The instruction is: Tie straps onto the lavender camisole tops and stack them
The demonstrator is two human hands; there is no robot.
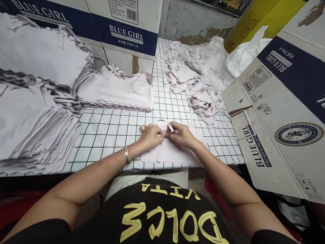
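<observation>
A pale pink camisole [169,154] lies flat on the checked tabletop in front of me, near its front edge. My left hand [151,136], with a silver bangle at the wrist, is closed at the top of it, thumb and finger pinching the fabric. Close beside it, my right hand [181,135] also pinches, and a thin strap [170,127] loops up between its fingers. The fingertips of both hands nearly meet at this strap. My fingers partly hide the camisole's upper edge.
Stacks of similar tops [43,54] fill the left side, with a neat pile [115,89] at centre left. Loose bundled pieces [207,101] and clear plastic [207,56] lie to the right. Beer cartons [127,37] stand behind, and another carton [284,101] leans in at right.
</observation>
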